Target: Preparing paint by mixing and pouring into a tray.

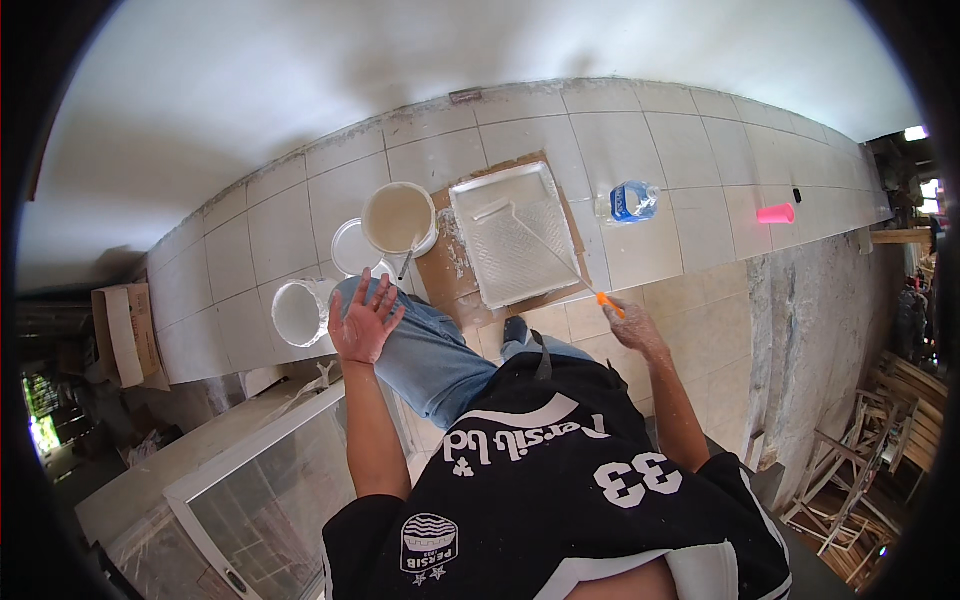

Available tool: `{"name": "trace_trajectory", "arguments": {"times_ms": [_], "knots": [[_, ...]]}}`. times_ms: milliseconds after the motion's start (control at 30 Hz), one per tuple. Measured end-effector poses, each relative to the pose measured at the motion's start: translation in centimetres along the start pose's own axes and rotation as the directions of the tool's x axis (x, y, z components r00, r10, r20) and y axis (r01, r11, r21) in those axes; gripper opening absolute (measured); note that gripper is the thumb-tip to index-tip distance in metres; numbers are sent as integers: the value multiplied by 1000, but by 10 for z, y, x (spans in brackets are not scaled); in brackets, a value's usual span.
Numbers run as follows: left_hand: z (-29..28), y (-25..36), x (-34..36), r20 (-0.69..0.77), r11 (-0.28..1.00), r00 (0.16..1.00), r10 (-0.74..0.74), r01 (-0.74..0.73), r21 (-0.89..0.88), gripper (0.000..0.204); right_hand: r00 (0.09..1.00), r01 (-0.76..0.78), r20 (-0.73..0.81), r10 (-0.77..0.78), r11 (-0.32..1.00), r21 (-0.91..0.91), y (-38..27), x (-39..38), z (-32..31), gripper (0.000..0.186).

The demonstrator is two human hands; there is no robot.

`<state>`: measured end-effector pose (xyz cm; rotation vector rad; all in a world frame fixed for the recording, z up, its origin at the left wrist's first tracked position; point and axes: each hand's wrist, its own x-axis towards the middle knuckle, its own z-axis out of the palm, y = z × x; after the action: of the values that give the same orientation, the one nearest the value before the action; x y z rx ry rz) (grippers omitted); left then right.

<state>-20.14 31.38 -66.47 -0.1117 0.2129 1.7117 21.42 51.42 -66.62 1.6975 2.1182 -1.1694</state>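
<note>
My right hand (634,328) is closed around the orange handle of a paint roller (545,243). The white roller head rests in a white paint tray (493,287), over its upper left part. Under the tray lies a piece of brown cardboard (440,275). My left hand (366,322) is held up with the palm showing and the fingers spread, holding nothing. Beyond it stands a white bucket (434,229) of pale paint, with a stick or brush handle leaning at its near rim. Beside my left hand is another white container (300,312).
A white lid or tub (349,246) sits against the bucket. Right of the tray lies a clear plastic bottle (634,202) with a blue label, then a pink cup (775,214). A white wall (450,50) rises behind the tiled ledge. A glazed frame (270,500) stands at lower left.
</note>
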Motion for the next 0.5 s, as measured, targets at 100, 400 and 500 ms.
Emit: {"name": "trace_trajectory", "arguments": {"times_ms": [100,400,500], "knots": [[-1,0,-1,11,1000,1000,2,-2,-1,62,996,-85,16,85,996,7,-14,-5,-11,44],[0,-1,-5,27,999,999,-31,31,-25,62,999,35,-28,-35,999,-24,-27,4,51,47],[-1,1,-9,36,1000,999,-21,21,-17,62,999,38,-19,-39,998,-55,1,7,23,46]]}}
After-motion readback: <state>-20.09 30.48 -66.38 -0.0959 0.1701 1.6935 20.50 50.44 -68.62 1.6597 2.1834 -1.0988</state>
